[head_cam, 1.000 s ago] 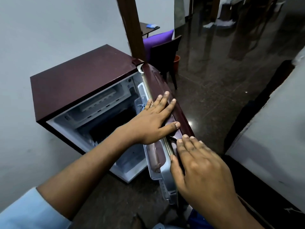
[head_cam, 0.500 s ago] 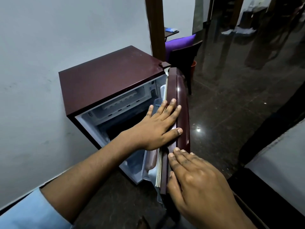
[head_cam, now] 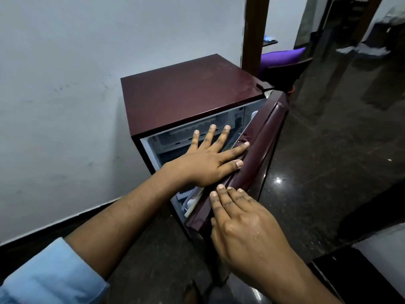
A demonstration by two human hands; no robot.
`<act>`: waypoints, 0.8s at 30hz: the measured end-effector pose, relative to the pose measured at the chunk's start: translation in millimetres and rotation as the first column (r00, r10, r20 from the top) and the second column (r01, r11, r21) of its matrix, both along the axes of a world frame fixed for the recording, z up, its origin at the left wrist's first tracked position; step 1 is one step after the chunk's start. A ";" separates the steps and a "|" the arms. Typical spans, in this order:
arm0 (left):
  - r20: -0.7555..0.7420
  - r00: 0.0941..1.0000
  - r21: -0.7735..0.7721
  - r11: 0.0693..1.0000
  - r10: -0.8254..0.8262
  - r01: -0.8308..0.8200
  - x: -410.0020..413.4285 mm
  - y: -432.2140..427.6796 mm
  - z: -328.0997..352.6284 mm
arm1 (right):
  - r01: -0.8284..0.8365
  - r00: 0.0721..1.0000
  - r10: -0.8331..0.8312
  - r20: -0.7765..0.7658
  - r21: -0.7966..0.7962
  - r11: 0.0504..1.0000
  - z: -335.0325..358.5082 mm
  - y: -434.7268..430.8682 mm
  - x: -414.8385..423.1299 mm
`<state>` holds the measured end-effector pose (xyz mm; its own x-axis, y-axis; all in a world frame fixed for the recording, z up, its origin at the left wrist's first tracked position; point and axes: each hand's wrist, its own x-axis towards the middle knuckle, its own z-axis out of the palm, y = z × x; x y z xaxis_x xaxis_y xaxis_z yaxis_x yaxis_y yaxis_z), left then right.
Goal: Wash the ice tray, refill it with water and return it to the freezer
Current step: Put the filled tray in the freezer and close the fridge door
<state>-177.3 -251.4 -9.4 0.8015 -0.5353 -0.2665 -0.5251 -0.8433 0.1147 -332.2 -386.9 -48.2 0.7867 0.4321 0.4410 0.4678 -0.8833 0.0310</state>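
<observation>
A small maroon fridge (head_cam: 188, 93) stands against the white wall, its door (head_cam: 258, 154) swung most of the way toward the cabinet with a narrow gap left. My left hand (head_cam: 208, 159) lies flat with straight spread fingers over the door's top edge, index finger and thumb touching it. My right hand (head_cam: 243, 224), wet with droplets, presses flat against the door's outer face near its free edge. Through the gap I see the white freezer compartment (head_cam: 182, 137). The ice tray is not visible.
The white wall (head_cam: 65, 84) runs along the left. A brown door frame (head_cam: 254, 29) rises behind the fridge, with a dark chair and purple cushion (head_cam: 282, 58) beyond it. Glossy dark floor (head_cam: 328, 161) spreads right. A white-topped dark piece of furniture (head_cam: 385, 255) sits at the lower right.
The fridge door has swung further toward the cabinet, narrowing the gap. Both hands stayed flat on it and moved with it; the left fingers now spread over the opening.
</observation>
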 end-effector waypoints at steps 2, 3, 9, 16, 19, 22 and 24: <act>0.010 1.000 0.013 1.000 0.021 -0.021 5.3 9.2 1.1 | -0.011 1.000 0.011 0.003 0.006 1.000 -0.1 8.9 7.6; 0.018 0.999 0.015 1.000 0.026 -0.027 8.0 13.1 1.1 | -0.016 1.000 0.016 0.002 0.007 1.000 -0.5 12.7 11.2; 0.043 0.999 -0.002 1.000 0.021 -0.020 25.4 36.5 -0.5 | -0.049 0.999 0.049 -0.005 -0.005 0.999 -6.0 34.7 32.3; 0.124 0.991 0.060 0.997 -0.049 0.042 47.9 56.7 1.8 | -0.059 0.998 0.059 0.001 0.020 0.998 -9.7 55.8 52.2; 0.139 0.988 0.062 0.996 -0.071 0.063 59.4 66.2 2.0 | -0.052 0.998 0.053 -0.028 0.047 0.998 -10.8 66.1 60.8; 0.141 0.987 0.002 0.997 -0.077 0.077 69.6 78.7 -4.6 | -0.033 0.997 0.038 -0.061 0.086 0.996 -12.4 75.1 65.5; 0.143 0.988 -0.056 0.996 -0.060 0.069 77.9 89.8 -9.0 | -0.028 0.997 0.035 -0.062 0.109 0.994 -13.0 79.4 66.9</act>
